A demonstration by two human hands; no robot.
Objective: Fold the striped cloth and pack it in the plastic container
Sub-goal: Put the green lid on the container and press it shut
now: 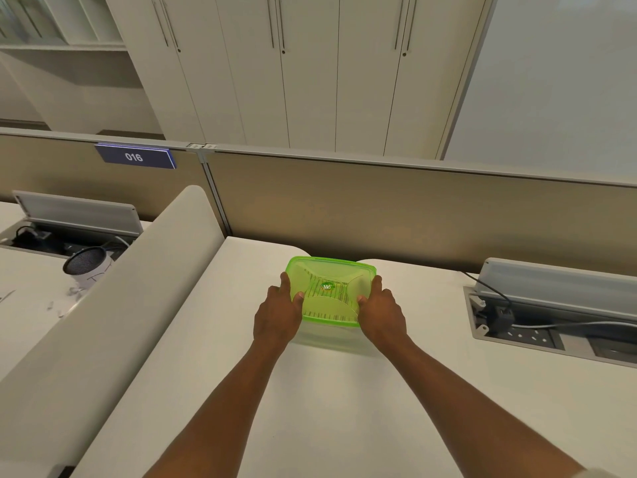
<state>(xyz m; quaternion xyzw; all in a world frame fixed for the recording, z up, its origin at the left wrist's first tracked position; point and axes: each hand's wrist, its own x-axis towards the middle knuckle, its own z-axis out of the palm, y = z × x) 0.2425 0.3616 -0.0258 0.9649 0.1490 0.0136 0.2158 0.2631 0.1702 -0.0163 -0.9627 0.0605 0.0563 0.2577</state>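
The left hand (278,313) and right hand (381,310) grip opposite short ends of the green-lidded translucent plastic container (330,292), its long axis running left-right, striped cloth (339,298) inside.

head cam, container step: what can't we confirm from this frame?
- Striped cloth: only streaks show through the green lid; fold quality unreadable.
- Lid seal: edges covered by left hand and right hand.
- Lid's sticker: too small to read.
- Container base: near-transparent, barely visible.
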